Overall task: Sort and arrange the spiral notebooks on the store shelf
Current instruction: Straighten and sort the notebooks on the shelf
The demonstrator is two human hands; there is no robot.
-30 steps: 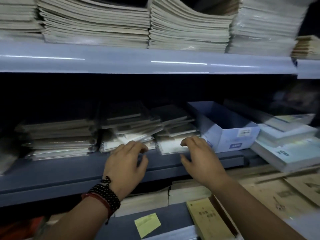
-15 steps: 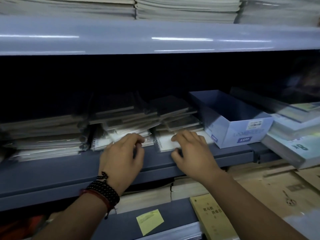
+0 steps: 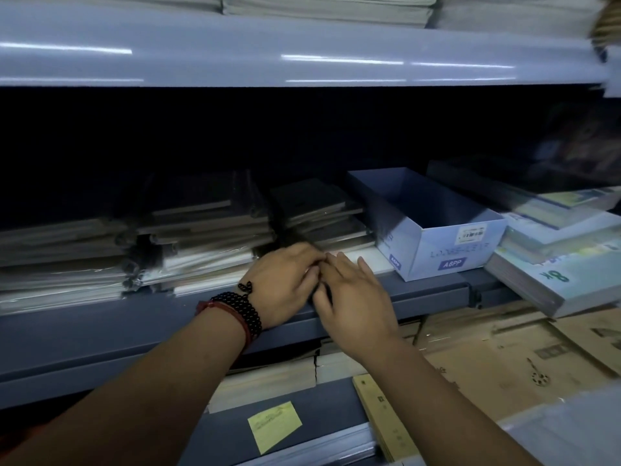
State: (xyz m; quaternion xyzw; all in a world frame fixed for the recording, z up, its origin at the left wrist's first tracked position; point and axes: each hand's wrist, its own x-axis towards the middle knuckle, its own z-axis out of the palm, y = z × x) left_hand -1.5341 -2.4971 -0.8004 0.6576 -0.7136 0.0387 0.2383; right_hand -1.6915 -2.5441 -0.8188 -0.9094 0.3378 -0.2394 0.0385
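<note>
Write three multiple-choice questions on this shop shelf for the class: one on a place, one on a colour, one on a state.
1. Where does the blue box stand?
A. On the top shelf
B. On the middle shelf, right of the notebook stacks
C. On the floor

2. What colour is the sticky note?
A. Pink
B. Yellow
C. Green

3. How is the box?
A. Taped shut
B. Crushed flat
C. Open at the top

Answers:
1 B, it sits beside the stacks near the shelf's front edge.
2 B, its paper is plainly yellow.
3 C, its inside walls show from above.
</note>
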